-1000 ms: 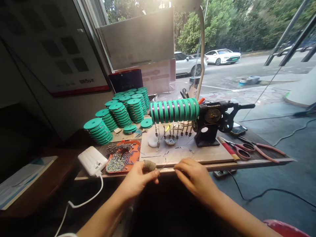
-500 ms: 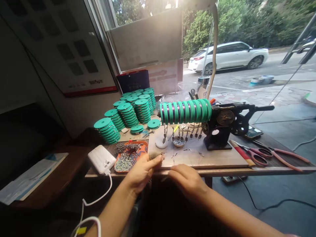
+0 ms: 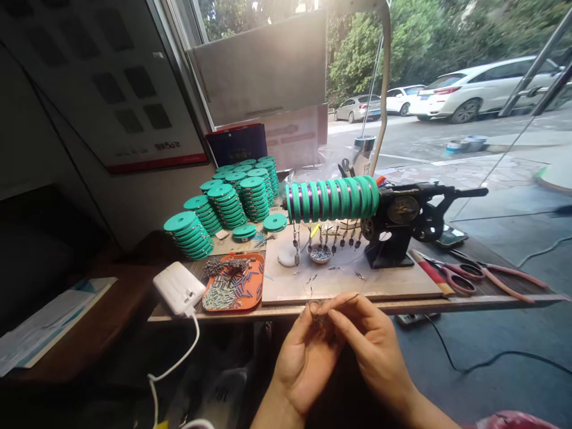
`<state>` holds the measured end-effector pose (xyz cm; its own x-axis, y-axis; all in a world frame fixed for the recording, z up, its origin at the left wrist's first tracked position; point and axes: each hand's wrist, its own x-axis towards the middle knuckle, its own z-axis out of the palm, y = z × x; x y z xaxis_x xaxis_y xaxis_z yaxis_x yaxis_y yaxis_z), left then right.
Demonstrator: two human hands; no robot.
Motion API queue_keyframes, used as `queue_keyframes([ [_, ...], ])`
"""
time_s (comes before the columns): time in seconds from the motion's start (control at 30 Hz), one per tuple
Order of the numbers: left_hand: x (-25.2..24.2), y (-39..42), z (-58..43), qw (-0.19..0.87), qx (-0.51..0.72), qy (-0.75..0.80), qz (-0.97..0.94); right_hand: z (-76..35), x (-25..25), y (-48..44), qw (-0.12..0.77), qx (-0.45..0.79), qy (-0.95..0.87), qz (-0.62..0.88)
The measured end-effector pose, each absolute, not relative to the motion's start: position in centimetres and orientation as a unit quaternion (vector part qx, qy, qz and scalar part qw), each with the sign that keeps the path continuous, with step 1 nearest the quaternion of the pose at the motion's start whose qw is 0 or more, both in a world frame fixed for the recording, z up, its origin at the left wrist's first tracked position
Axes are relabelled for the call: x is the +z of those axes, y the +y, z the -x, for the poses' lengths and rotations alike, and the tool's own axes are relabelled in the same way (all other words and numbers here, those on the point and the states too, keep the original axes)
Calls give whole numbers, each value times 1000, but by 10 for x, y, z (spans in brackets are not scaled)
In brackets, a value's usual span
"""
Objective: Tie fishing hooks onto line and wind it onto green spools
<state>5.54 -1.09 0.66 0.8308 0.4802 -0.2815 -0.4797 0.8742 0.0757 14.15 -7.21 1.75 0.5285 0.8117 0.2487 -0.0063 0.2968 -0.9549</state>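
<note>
My left hand (image 3: 304,363) is palm up just in front of the table's edge, fingers curled and thumb pinching a small thing I cannot make out. Close against it, my right hand (image 3: 373,339) pinches at the same spot, its fingertips meeting the left thumb. A thin line seems to rise from there toward the board. Past the hands, small metal fittings (image 3: 336,268) lie on the wooden board (image 3: 286,292). Above the board, a row of green spools (image 3: 330,199) wound with purple line sits on a black hand-cranked winder (image 3: 402,214); several swivels and weights dangle below it.
An orange tray (image 3: 260,280) of small metal parts and a white power bank (image 3: 179,288) with cable stand left. Stacked green spools (image 3: 218,199) are behind. A small bowl (image 3: 320,255) of beads is on the board. Scissors (image 3: 462,283) and pink-handled pliers (image 3: 509,280) lie right.
My left hand has moved right, away from the tray, and turned palm up. My right hand has come in against it, fingertips now together. The greyish-brown thing in the left hand no longer shows clearly.
</note>
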Motion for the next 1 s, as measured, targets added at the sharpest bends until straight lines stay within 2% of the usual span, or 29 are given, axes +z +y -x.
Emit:
queue_keyframes([
  [0.4, 5, -12, -54, 951, 257, 172, 18, -137, 15, -70, 703, 258, -408, 522],
  [0.53, 16, -16, -56, 945, 252, 202, 55, -134, 5, -69, 682, 177, -460, 541],
  [0.7, 19, -23, -58, 926, 267, 255, 77, -135, -5, -75, 590, 3, -566, 576],
  [0.83, 5, -23, -48, 873, 366, 314, -79, -151, 11, -79, 519, -35, -643, 562],
  [0.9, 3, -20, -39, 854, 392, 282, -191, -160, 25, -76, 449, -71, -665, 593],
  [1.0, 13, -11, -25, 877, 310, 179, -321, -169, 43, -65, 333, -3, -723, 605],
])
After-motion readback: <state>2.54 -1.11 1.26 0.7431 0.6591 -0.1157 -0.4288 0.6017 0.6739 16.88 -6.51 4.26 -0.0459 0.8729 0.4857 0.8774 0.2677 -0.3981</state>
